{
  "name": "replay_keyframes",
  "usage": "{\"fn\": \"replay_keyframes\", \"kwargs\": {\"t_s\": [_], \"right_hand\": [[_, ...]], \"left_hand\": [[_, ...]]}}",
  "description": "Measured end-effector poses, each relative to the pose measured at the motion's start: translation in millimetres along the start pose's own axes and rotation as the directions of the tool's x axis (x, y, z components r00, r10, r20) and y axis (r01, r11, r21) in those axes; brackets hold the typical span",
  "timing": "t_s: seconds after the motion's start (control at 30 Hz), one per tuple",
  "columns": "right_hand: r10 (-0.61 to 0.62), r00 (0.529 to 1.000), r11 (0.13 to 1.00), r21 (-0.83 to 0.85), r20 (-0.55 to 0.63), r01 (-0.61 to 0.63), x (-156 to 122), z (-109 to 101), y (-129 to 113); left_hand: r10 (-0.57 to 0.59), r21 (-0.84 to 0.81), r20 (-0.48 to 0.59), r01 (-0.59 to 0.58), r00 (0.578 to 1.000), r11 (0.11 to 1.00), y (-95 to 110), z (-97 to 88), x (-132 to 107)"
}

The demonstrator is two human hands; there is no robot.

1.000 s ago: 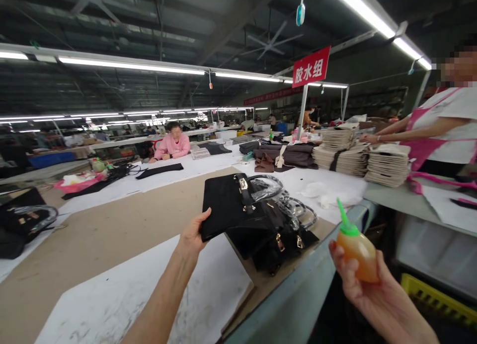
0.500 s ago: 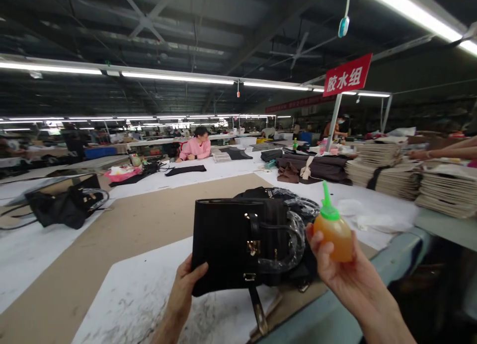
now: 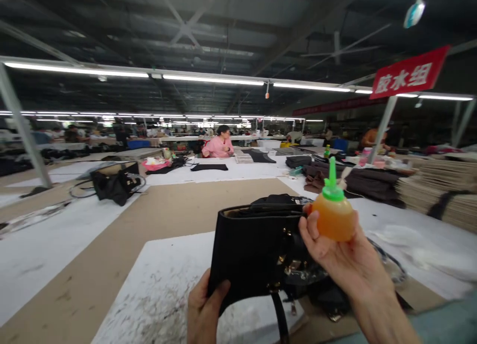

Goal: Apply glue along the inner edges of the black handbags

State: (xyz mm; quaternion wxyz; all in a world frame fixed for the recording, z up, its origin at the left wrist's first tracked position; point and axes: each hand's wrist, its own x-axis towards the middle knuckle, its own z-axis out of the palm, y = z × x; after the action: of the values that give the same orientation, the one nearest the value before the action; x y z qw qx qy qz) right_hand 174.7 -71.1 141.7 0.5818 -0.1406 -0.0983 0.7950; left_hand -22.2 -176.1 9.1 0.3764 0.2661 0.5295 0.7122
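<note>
A black handbag (image 3: 253, 249) with gold fittings is tilted up over the white work sheet. My left hand (image 3: 208, 299) grips its lower left edge, thumb on the near face. My right hand (image 3: 346, 254) is closed round a squeeze bottle (image 3: 333, 217) of amber liquid with a green nozzle (image 3: 333, 177) pointing up. The bottle stands beside the bag's upper right corner, in front of part of it. Whether the right fingers also touch the bag cannot be made out. Behind my right wrist, more black bag parts and wrapped handles are partly hidden.
Another black handbag (image 3: 117, 182) rests on the table at the left. Dark folded fabric (image 3: 365, 182) and stacks of beige panels (image 3: 436, 182) lie at the right. A person in pink (image 3: 218, 146) sits across the table, near a pink tray (image 3: 155, 164).
The bag has turned so its open top edge shows more. My right hand has brought the bottle closer to the bag. The view has swung left.
</note>
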Motion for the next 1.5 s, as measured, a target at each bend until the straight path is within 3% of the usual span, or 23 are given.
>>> {"fn": "replay_keyframes", "kwargs": {"t_s": [0.1,0.23,0.43,0.53,0.63,0.8,0.97,1.17,1.3,1.5], "right_hand": [[0.021,1.0,0.998,-0.06,0.021,-0.019,13,18,11],[0.075,0.989,0.992,-0.106,0.131,-0.061,23,40,35],[0.108,0.977,0.992,-0.086,0.182,-0.093,30,55,72],[0.181,0.969,0.983,-0.066,0.171,-0.172,40,56,91],[0.246,0.958,0.969,-0.052,0.144,-0.241,48,51,113],[0.349,0.932,0.937,-0.037,0.097,-0.347,47,37,139],[0.409,0.909,0.913,-0.043,0.081,-0.406,40,29,145],[0.442,0.89,0.896,-0.088,0.111,-0.434,26,26,143],[0.472,0.874,0.878,-0.144,0.115,-0.456,14,20,140],[0.448,0.891,0.88,-0.206,0.067,-0.427,-4,15,125]], "left_hand": [[0.071,-0.028,-0.064,-0.073,0.995,0.997,8,-9.0,0],[0.152,-0.006,-0.179,-0.155,0.972,0.988,13,-28.0,-1],[0.298,0.078,-0.389,-0.291,0.872,0.954,17,-42.3,-7],[0.338,0.141,-0.445,-0.308,0.829,0.941,6,-45.4,-7],[0.312,0.182,-0.484,-0.255,0.818,0.95,-18,-48.3,-5],[0.339,0.213,-0.463,-0.268,0.819,0.94,-68,-45.8,-1],[0.315,0.252,-0.463,-0.218,0.829,0.943,-117,-34.0,-3],[0.485,0.4,-0.281,-0.359,0.828,0.844,-173,-19.2,-7],[0.583,0.55,-0.129,-0.432,0.802,0.715,-179,-16.9,-11],[0.646,0.733,-0.109,-0.378,0.755,0.566,-158,-5.6,-12]]}}
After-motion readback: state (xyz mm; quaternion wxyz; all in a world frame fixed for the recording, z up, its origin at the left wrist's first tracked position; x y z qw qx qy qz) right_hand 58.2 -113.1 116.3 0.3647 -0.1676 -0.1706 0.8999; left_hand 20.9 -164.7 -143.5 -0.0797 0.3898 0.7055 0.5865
